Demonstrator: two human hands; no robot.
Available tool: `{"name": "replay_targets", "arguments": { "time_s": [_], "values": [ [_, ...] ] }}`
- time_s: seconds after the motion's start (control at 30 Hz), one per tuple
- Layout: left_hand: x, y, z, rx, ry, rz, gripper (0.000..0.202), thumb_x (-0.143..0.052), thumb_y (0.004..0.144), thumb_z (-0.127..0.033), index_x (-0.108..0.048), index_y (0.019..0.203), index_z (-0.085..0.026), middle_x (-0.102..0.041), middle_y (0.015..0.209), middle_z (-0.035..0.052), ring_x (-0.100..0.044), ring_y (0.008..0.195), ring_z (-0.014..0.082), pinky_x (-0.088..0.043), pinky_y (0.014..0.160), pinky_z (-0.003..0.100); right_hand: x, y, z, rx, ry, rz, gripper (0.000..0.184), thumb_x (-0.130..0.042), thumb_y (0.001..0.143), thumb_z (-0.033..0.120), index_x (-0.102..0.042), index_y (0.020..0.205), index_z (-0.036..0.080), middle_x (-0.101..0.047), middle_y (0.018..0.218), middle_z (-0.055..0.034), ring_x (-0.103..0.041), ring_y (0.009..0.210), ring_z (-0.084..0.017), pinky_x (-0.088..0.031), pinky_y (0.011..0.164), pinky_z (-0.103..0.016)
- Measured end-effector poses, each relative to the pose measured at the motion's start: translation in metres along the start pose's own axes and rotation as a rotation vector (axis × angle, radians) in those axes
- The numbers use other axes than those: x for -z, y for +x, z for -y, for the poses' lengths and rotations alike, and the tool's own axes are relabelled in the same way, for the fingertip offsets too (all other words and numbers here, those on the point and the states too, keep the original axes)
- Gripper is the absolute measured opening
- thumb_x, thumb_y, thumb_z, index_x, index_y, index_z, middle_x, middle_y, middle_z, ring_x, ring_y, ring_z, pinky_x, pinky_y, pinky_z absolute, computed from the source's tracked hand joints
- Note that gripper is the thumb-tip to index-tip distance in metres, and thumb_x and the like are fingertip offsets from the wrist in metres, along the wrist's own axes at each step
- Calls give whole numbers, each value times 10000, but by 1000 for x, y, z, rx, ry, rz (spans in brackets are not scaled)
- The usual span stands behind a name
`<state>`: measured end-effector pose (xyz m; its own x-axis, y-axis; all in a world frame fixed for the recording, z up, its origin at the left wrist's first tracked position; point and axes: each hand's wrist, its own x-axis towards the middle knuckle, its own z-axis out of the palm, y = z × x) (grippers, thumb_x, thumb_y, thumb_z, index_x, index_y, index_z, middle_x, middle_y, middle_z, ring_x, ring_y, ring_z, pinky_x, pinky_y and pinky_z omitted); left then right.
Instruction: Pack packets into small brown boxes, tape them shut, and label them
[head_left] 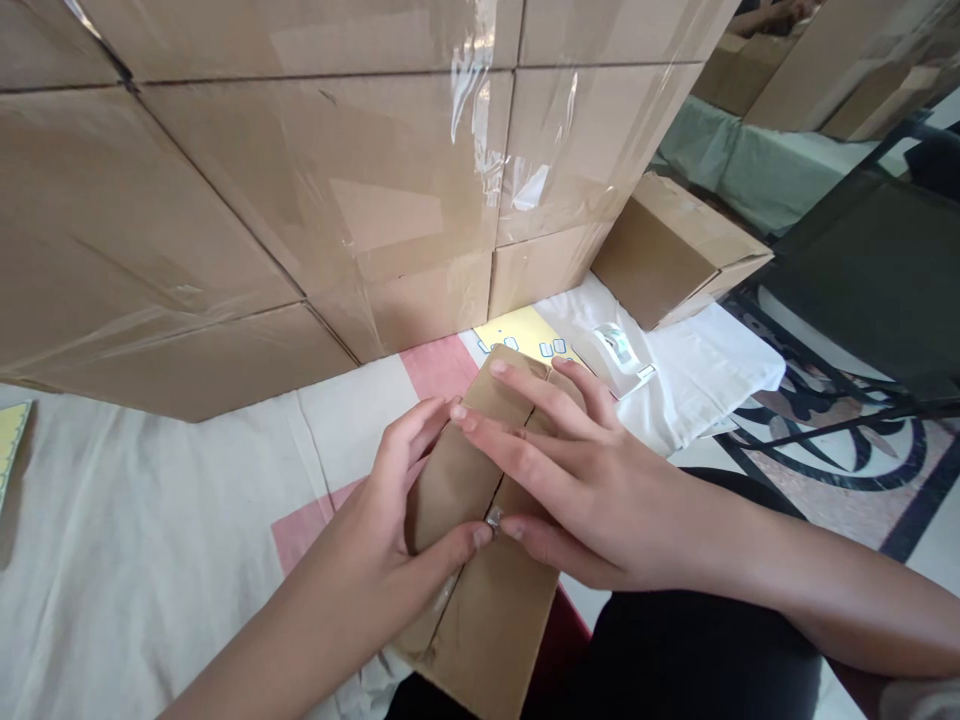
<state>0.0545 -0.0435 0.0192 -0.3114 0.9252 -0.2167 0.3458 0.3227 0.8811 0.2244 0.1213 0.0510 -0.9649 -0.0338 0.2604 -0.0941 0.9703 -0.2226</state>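
A small brown cardboard box (459,480) lies tilted at the table's edge above my lap, its long top seam facing up. My left hand (409,510) is closed around its left side, with the thumb on top by the seam. Across the right part of the top, my right hand (570,470) rests with fingers spread and stretched toward the far end. Between my two thumbs a small piece of clear tape (493,517) sits on the seam. The box's right side is mostly hidden under my right hand.
Large taped cardboard boxes (300,180) form a wall behind. A white tape dispenser (619,358) stands right of a yellow printed sheet (525,330). Another cardboard box (675,250) lies beyond it. A dark chair (870,270) is at right. Pale cloth (187,500) covers the table.
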Motion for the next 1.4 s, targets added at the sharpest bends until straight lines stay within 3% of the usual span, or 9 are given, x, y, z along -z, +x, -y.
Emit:
{"name": "replay_targets", "arguments": {
  "time_s": [0.13, 0.53, 0.73, 0.97, 1.4],
  "values": [
    [1, -2, -2, 0, 11, 6, 812, -689, 899, -491, -179, 1529, -451, -331, 1665, 42, -436, 1466, 319, -517, 1117, 477, -3, 4, 0, -22, 0, 45, 636, -527, 1007, 362, -368, 1568, 108, -619, 1407, -218, -300, 1520, -380, -190, 1189, -714],
    [2, -1, -4, -1, 53, 6, 830, -678, 906, -493, -127, 1526, -473, -316, 1676, 33, -454, 1454, 325, -513, 1106, 488, 6, -6, 5, -39, -24, 64, 601, -520, 1023, 372, -398, 1557, 125, -588, 1461, -204, -368, 1502, -360, -204, 1206, -694],
    [0, -2, -4, -3, 61, -5, 870, -680, 905, -476, -103, 1556, -442, -333, 1666, 87, -458, 1443, 373, -514, 1086, 544, 9, -11, 8, -47, -14, 70, 566, -524, 1019, 346, -435, 1538, 137, -621, 1431, -186, -428, 1466, -367, -207, 1205, -707],
    [1, -2, -5, 5, 98, -6, 889, -677, 904, -483, -88, 1569, -449, -366, 1648, 95, -482, 1427, 368, -516, 1075, 556, 14, -15, 9, -44, -6, 62, 559, -549, 1007, 342, -468, 1520, 136, -649, 1394, -182, -460, 1444, -364, -240, 1210, -682],
    [0, -1, -5, 7, 63, 12, 831, -654, 918, -500, -124, 1556, -456, -398, 1630, 64, -503, 1416, 325, -519, 1086, 495, 23, -19, 9, -66, 31, 88, 543, -557, 1002, 330, -486, 1513, 162, -684, 1345, -165, -518, 1397, -348, -251, 1220, -653]
  ]
}}
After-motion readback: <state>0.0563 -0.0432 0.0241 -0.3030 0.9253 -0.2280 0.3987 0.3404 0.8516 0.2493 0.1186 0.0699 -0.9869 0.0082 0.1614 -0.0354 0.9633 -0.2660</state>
